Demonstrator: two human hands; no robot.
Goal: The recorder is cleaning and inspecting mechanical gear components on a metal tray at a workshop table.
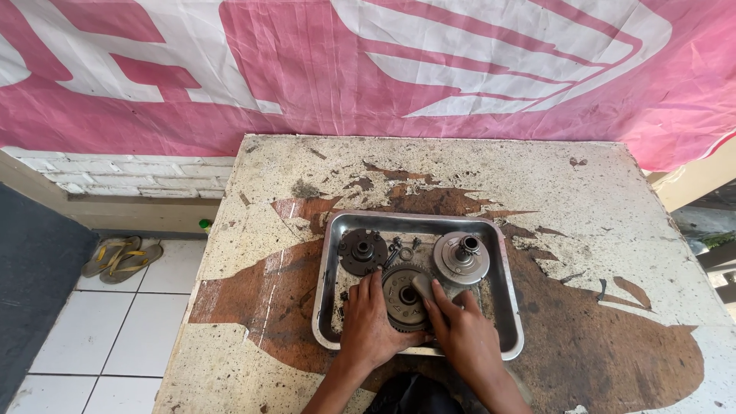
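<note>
Steel, dull and oil-stained: a shallow metal tray (331, 307) sits on a worn table (598, 230) whose pale paint has flaked away to brown patches. Both hands are down inside that tray, at its near edge. The left hand (369, 320) lies with fingers curled against the left side of a big toothed gear wheel (402, 295), touching its rim. The right hand (460, 326) comes in from the other side, fingers pressed over the wheel's right half, and under its fingertips sits a small grey pad-like piece (422, 284); whether the fingers actually pinch it or only press on it, I cannot tell. So the wheel is steadied between the two hands, low in the middle of the tray.

Further back in the tray, on the left, a dark round disc with holes (363, 251). On the right, a lighter round hub with a short shaft standing up from its centre (461, 257). Between those two, a scatter of small bolts and a ring (402, 249), too small to tell apart.

Beyond the tray's far side, a pink and white banner (368, 61) hangs behind the table. Well off to the tray's left, down on the white floor tiles, a pair of sandals (123, 258) lies by a low brick ledge (123, 172).
</note>
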